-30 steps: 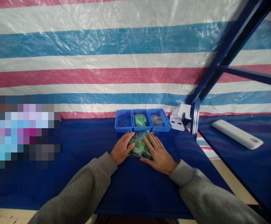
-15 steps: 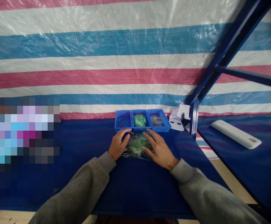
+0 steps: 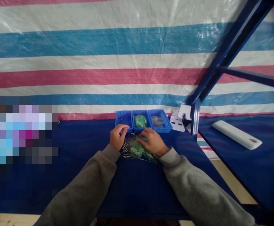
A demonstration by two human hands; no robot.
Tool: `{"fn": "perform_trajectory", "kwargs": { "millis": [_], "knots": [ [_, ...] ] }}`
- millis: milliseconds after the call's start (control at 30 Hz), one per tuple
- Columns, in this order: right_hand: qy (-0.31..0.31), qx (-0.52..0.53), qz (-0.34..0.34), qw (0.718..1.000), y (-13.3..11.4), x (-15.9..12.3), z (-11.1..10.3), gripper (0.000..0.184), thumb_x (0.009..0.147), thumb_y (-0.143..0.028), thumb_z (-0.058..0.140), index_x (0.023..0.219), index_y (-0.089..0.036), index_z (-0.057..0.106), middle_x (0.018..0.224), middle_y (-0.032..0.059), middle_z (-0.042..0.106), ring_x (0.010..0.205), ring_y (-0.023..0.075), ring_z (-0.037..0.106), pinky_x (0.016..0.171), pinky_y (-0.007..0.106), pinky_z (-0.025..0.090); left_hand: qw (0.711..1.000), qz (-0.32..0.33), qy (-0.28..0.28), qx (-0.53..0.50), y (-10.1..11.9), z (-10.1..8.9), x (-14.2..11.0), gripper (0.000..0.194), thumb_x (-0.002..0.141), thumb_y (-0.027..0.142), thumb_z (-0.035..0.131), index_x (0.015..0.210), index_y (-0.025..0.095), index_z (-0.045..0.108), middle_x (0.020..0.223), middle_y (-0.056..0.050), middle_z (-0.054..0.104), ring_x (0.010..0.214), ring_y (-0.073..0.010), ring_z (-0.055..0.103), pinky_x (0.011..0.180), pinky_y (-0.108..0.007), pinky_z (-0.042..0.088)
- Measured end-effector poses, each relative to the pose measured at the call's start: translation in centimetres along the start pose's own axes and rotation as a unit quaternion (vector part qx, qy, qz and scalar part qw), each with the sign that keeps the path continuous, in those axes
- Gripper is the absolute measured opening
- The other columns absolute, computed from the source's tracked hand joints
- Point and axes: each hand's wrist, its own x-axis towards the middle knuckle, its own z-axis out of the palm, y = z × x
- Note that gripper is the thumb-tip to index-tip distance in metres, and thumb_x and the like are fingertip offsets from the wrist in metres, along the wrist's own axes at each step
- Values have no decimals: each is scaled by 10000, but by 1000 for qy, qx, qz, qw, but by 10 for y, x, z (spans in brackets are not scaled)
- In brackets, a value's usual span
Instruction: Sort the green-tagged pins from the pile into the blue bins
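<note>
A clear plastic bag with green contents (image 3: 139, 150) lies on the blue table, with thin metal pins (image 3: 125, 153) spread along its left side. My right hand (image 3: 153, 142) is over the bag's upper part, its fingers bent and closed on the plastic. Up and to the left, my left hand (image 3: 117, 137) is raised in front of the left blue bin (image 3: 123, 118), thumb and fingers drawn together in a pinch. Whatever may be between those fingertips is too small to see.
Behind the hands, the middle bin (image 3: 140, 129) has a green packet (image 3: 140, 121) and the right bin (image 3: 168, 126) holds clear packets. White cut-out pieces (image 3: 178, 123) lean by the blue metal frame (image 3: 195, 121). A white oblong object (image 3: 237, 134) rests on the right-hand table.
Both hands were spread flat over the bag and have lifted off it. The left has moved up and left and closed; the right has curled onto the bag. More pins show at left.
</note>
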Motion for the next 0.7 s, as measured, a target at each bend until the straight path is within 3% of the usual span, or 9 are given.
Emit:
{"fn": "perform_trajectory", "kwargs": {
  "millis": [200, 500, 700],
  "knots": [
    [-26, -28, -35, 999, -4, -9, -7, 459, 723, -550, 662, 981, -174, 605, 961, 88, 559, 916, 236, 527, 814, 371, 415, 997, 67, -6, 42, 4, -4, -3, 190, 886, 185, 471, 847, 163, 656, 846, -47, 679, 758, -136, 608, 640, -232, 445],
    [-55, -96, -37, 993, -19, -12, 0, 387, 686, -494, 719, 860, -172, 595, 914, 87, 567, 893, 256, 521, 784, 372, 396, 996, 76, -24, 39, 3, 0, -6, 199, 888, 170, 456, 852, 162, 652, 844, -48, 675, 790, -140, 610, 673, -237, 452],
    [-34, -36, -5, 999, -14, -11, 7, 274, 696, -368, 744, 786, -178, 568, 841, 58, 588, 823, 218, 535, 727, 325, 400, 996, 79, -19, 33, 3, 0, -6, 196, 886, 167, 461, 846, 161, 652, 838, -49, 673, 780, -139, 610, 673, -239, 459]
  ]
}}
